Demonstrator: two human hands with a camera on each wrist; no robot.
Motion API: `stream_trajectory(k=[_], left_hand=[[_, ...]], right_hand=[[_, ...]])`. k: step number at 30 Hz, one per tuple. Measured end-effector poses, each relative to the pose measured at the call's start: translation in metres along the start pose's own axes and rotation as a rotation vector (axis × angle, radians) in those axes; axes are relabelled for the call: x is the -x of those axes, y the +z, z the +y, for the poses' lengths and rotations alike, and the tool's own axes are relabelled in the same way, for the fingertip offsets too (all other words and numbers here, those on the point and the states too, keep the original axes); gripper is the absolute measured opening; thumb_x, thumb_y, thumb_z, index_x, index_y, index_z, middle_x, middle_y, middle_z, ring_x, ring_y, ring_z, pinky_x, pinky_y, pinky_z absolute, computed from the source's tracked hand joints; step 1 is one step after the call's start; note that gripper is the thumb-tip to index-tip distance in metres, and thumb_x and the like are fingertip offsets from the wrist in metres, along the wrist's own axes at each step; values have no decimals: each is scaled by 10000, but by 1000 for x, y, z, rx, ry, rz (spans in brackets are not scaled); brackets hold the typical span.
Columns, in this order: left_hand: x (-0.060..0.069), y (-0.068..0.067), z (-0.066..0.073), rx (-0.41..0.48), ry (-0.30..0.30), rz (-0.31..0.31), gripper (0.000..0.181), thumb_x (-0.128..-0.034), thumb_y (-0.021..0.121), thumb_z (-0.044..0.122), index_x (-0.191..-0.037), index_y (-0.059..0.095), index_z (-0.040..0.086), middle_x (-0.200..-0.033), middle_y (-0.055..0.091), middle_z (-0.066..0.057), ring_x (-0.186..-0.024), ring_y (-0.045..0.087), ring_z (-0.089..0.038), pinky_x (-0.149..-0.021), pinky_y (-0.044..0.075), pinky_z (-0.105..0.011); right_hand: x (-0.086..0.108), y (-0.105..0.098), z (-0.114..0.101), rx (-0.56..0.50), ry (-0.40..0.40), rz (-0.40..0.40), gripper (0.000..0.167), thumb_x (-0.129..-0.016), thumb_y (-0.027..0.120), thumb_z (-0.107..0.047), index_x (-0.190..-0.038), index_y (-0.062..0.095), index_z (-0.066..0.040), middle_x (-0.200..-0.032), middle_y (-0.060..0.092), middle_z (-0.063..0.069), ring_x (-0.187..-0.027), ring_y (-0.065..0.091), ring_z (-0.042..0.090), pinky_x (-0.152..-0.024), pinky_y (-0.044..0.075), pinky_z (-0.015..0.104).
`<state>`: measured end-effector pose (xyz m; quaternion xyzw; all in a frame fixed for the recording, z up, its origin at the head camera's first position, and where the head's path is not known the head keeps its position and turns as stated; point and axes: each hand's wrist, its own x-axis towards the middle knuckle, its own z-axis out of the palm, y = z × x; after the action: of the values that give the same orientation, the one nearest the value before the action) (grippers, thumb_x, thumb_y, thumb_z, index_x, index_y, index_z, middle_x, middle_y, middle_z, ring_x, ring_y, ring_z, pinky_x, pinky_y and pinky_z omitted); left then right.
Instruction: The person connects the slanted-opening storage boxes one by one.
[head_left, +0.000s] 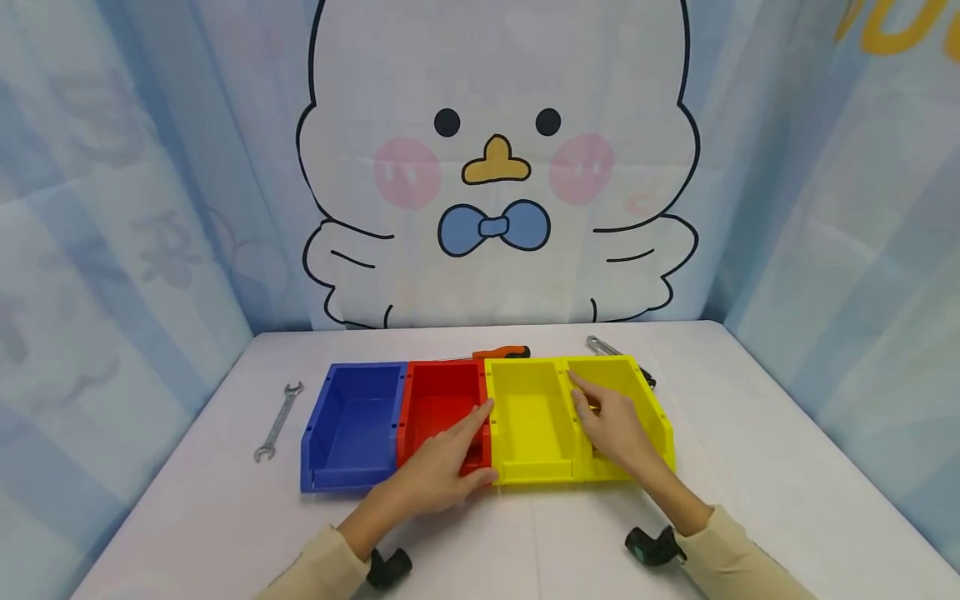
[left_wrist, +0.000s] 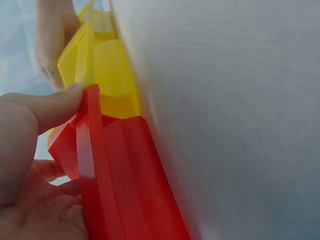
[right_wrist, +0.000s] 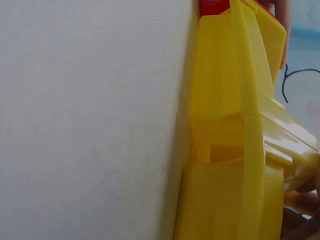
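A blue bin [head_left: 363, 429], a red bin [head_left: 442, 392], a left yellow bin [head_left: 531, 417] and a right yellow bin [head_left: 660, 421] stand side by side in a row. My left hand [head_left: 435, 475] lies across the red bin's right side. Its index finger reaches straight along the wall bordering the yellow bin; in the left wrist view the thumb [left_wrist: 65, 102] touches the front corner where the two meet. My right hand [head_left: 617, 427] reaches over the right yellow bin, and its bent index finger and thumb hold the wall between the yellow bins. Other right fingers are partly hidden.
An open-ended wrench [head_left: 277, 423] lies left of the blue bin. Behind the row are an orange-handled screwdriver [head_left: 501, 352], partly hidden, and an adjustable wrench [head_left: 603, 347]. Curtains surround the white table [head_left: 540, 550]. Black wrist devices [head_left: 651, 547] sit by both sleeves.
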<state>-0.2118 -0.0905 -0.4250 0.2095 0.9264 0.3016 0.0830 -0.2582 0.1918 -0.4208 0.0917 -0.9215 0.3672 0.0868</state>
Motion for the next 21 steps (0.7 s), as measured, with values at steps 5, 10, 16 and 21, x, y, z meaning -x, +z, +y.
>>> stream_trajectory(k=[5,10,16,21], left_hand=[[0,1,0,1,-3,1,993,-969,768,382,-1719,121,315,-1763,304,-59,-1588,405,-330,-1216,451,-587],[0,2,-1,-1,-9,-11,995,-968,767,393,-1718,117,319,-1764,304,-58,-1586,409,-327,-1209,459,-586],[-1,1,-3,6,-20,-16,996,-967,767,402,-1717,116,331,-1764,305,-51,-1587,404,-324,-1214,452,-595],[-1,1,-5,8,-32,-20,1001,-964,767,418,-1714,107,360,-1770,288,-43,-1604,374,-312,-1228,435,-596]], right_hand=[[1,1,0,2,8,-4,458,-1121,510,-200,-1566,509,-92,-1150,763,225,-772,603,152,-642,475,166],[2,1,-1,13,38,-25,470,-1126,499,-210,-1584,486,-101,-1092,749,207,-683,519,136,-610,436,167],[2,3,-4,15,61,-36,482,-1133,484,-223,-1603,462,-113,-742,521,66,-597,454,126,-563,404,174],[3,6,-1,18,53,-15,470,-1130,496,-228,-1587,492,-122,-882,654,85,-692,508,140,-605,421,174]])
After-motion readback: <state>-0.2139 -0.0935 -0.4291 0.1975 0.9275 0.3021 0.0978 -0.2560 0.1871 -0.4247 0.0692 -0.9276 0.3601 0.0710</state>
